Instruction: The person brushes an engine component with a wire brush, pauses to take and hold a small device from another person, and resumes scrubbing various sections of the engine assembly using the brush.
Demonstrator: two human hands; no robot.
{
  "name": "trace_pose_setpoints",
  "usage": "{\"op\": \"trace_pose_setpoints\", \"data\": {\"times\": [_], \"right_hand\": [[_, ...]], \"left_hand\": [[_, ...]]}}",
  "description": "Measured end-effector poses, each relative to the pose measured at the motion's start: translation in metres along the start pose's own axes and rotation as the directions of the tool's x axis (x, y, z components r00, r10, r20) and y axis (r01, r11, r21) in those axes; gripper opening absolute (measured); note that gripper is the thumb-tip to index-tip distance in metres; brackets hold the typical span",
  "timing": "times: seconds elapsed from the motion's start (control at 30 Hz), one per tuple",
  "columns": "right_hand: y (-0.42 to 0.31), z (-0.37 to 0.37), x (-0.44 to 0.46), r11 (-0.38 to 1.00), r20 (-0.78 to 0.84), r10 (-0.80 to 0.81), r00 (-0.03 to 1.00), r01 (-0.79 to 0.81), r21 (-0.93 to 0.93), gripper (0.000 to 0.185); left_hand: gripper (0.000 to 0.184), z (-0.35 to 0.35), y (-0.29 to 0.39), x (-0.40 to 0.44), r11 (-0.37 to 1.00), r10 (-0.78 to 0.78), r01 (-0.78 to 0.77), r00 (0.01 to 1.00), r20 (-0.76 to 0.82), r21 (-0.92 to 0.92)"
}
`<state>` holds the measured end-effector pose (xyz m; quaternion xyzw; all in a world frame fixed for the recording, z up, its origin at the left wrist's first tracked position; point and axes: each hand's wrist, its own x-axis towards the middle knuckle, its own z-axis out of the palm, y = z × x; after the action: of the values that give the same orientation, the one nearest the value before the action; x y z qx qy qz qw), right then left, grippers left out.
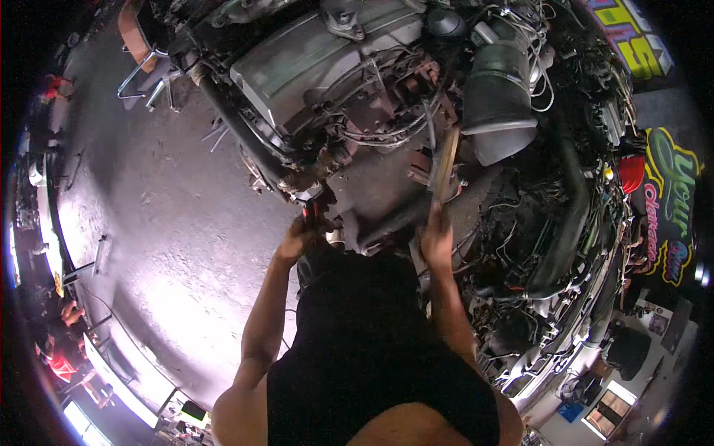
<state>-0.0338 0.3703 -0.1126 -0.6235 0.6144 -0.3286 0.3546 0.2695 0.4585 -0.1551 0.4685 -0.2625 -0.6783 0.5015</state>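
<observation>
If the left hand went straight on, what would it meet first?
The red-marked tool in the left hand would likely meet the rusty fitting just ahead; depth and any contact already made are unclear.

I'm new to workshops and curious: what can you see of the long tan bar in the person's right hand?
The long, narrow, straight yellowish-tan bar looks like wood or worn metal. The right hand grips its near end; the rest points forward, its far end beside the grey cylindrical duct. Contact there is unclear.
</observation>
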Motion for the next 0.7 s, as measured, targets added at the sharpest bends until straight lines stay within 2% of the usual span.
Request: {"op": "trace_pose_setpoints", "data": {"times": [0.03, 0.07, 0.1, 0.13, 0.17, 0.2, 0.23, 0.27, 0.33, 0.4, 0.43, 0.5, 0.53, 0.57, 0.63, 0.67, 0.7], "right_hand": [[0.002, 0.015, 0.024, 0.977, -0.051, 0.204, 0.978, -0.200, 0.074, 0.044], [-0.020, -0.002, 0.037, 0.978, 0.054, 0.012, 0.998, -0.023, 0.209, 0.043], [-0.046, -0.029, 0.045, 0.924, 0.131, -0.188, 0.973, 0.131, 0.358, 0.043], [-0.050, -0.046, 0.044, 0.927, 0.134, -0.181, 0.974, 0.124, 0.355, 0.043], [-0.053, -0.060, 0.045, 0.856, -0.034, -0.498, 0.866, 0.485, -0.182, 0.042], [-0.060, -0.067, 0.049, 0.445, 0.005, -0.789, 0.614, 0.576, -0.686, 0.041], [-0.070, -0.076, 0.026, 0.938, -0.155, -0.345, 0.926, 0.343, -0.036, 0.031], [-0.076, -0.085, -0.010, 0.774, 0.098, 0.168, 0.981, -0.193, 0.603, 0.023], [-0.056, -0.078, -0.045, 0.953, 0.008, 0.151, 0.989, -0.147, 0.267, 0.028], [0.035, -0.035, -0.056, 0.916, -0.031, -0.042, 0.999, 0.051, 0.399, 0.035], [0.036, -0.009, -0.032, 0.980, 0.051, 0.077, 0.996, -0.066, -0.190, 0.042], [-0.002, 0.022, 0.031, 0.993, -0.238, 0.090, 0.967, -0.104, -0.047, 0.041], [-0.020, -0.001, 0.045, 0.973, -0.034, 0.142, 0.989, -0.133, 0.191, 0.038], [-0.043, -0.027, 0.055, 0.889, 0.177, 0.144, 0.974, -0.206, 0.409, 0.037], [-0.101, -0.046, 0.059, 0.821, 0.048, 0.406, 0.913, -0.387, 0.420, 0.033], [-0.018, -0.052, 0.068, 0.988, -0.231, -0.111, 0.966, 0.133, 0.081, 0.031], [-0.081, -0.069, 0.039, 0.915, -0.045, 0.302, 0.952, -0.277, 0.293, 0.032]], "left_hand": [[0.031, -0.010, -0.008, 0.003, 0.998, 0.000, 0.000, 1.000, -0.003, 0.058], [0.028, -0.015, -0.014, 0.003, 0.994, 0.003, -0.002, 1.000, -0.010, 0.110], [0.028, -0.016, -0.017, 0.002, 0.995, 0.002, -0.001, 1.000, -0.014, 0.100], [0.028, -0.017, -0.019, -0.001, 0.996, 0.001, 0.003, 0.999, -0.038, 0.089], [0.028, -0.020, -0.018, -0.001, 0.997, 0.004, 0.000, 0.998, -0.059, 0.083], [0.028, -0.022, -0.015, 0.001, 0.996, 0.017, -0.012, 0.998, -0.057, 0.084], [0.028, -0.021, -0.016, 0.000, 0.996, 0.007, 0.000, 0.996, -0.087, 0.086], [0.027, -0.020, -0.018, -0.003, 0.996, -0.010, 0.020, 0.993, -0.117, 0.085], [0.027, -0.026, -0.025, -0.005, 0.997, 0.011, -0.002, 0.993, -0.116, 0.074], [0.026, -0.026, -0.025, -0.008, 0.997, 0.035, -0.026, 0.993, -0.114, 0.072], [0.026, -0.024, -0.021, -0.010, 0.998, 0.017, -0.007, 0.989, -0.145, 0.068], [0.025, -0.026, -0.020, -0.013, 0.998, -0.009, 0.019, 0.985, -0.171, 0.062], [0.024, -0.030, -0.023, -0.011, 0.995, 0.004, 0.009, 0.991, -0.135, 0.097], [0.023, -0.033, -0.024, -0.011, 0.991, 0.012, 0.001, 0.995, -0.099, 0.136], [0.022, -0.029, -0.016, -0.019, 0.988, -0.016, 0.035, 0.991, -0.130, 0.149], [0.022, -0.028, -0.009, -0.017, 0.987, -0.018, 0.044, 0.987, -0.162, 0.157], [0.022, -0.031, -0.004, -0.016, 0.988, -0.003, 0.029, 0.986, -0.169, 0.152]]}}
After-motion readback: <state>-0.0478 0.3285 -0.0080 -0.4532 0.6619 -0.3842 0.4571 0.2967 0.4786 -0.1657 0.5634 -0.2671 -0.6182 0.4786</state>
